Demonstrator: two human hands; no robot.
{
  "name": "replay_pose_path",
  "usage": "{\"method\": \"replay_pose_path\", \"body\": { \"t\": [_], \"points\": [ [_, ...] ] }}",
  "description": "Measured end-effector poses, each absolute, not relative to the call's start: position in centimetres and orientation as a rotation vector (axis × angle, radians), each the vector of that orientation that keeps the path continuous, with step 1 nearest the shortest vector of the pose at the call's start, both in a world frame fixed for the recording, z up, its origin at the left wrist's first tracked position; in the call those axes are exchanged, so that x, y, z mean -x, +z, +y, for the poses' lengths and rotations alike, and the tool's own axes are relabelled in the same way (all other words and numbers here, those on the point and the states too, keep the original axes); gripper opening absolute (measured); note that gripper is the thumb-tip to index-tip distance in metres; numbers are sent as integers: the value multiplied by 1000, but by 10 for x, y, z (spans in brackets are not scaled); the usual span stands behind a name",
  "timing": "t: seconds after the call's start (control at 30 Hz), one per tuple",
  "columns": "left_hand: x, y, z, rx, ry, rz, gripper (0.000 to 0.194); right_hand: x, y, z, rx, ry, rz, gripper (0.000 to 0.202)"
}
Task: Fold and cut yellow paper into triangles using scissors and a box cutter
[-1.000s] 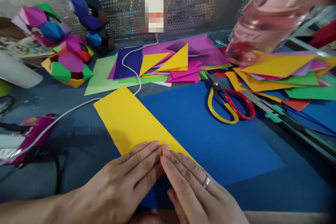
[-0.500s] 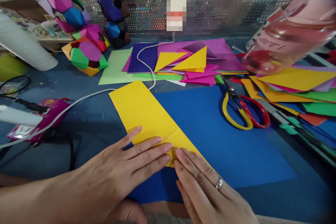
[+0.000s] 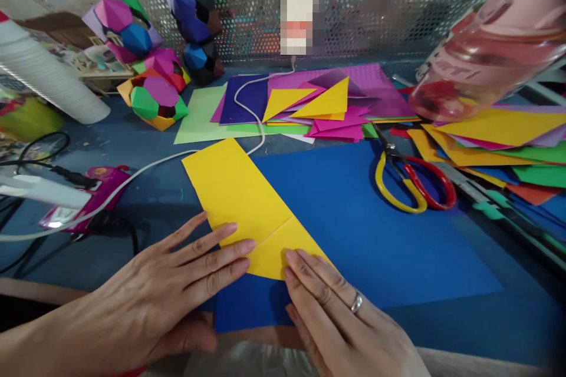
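A folded yellow paper [image 3: 247, 188] with a short crease line lies aslant over a large blue sheet [image 3: 371, 235]. My left hand [image 3: 177, 288] is spread, fingers apart, with its fingertips resting on the paper's lower left edge. My right hand [image 3: 340, 312], with a ring on one finger, lies flat over the paper's lower right end, its fingers stretched out and close together. That end of the paper is partly hidden under the right fingers.
Red-and-yellow-handled scissors [image 3: 413, 182] lie right of centre, near a cutter [image 3: 490, 206]. Coloured papers [image 3: 247, 100] are at the back, more papers [image 3: 495, 129] and a pink bottle [image 3: 477, 70] at right. Paper models [image 3: 154, 97], stacked cups [image 3: 53, 70] and a pink power strip [image 3: 106, 188] stand left.
My left hand has slid left and down, away from my right hand, and its fingers are more spread. My right hand has shifted slightly left. The view has moved a little.
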State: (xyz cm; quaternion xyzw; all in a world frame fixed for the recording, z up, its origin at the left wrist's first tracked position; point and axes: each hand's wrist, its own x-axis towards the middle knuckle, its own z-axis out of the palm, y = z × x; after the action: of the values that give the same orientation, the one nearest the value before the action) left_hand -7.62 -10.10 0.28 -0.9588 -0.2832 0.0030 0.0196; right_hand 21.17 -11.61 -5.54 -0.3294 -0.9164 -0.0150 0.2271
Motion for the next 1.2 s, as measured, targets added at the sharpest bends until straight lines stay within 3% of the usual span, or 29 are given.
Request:
{"method": "replay_pose_path", "body": {
  "t": [0.17,0.4,0.67,1.2],
  "points": [
    [86,-1,-105,2966,-17,-969,56,-210,-57,-117,940,-33,-2534,39],
    [73,-12,-120,2985,-355,-767,46,-209,-59,-118,936,-54,-2457,36],
    [43,-16,-113,3011,-438,-673,46,-198,-56,-119,1084,-206,-2412,41],
    [40,-13,-110,2884,-444,-670,40,-224,-48,-116,1010,-120,-2375,31]
  ]
}}
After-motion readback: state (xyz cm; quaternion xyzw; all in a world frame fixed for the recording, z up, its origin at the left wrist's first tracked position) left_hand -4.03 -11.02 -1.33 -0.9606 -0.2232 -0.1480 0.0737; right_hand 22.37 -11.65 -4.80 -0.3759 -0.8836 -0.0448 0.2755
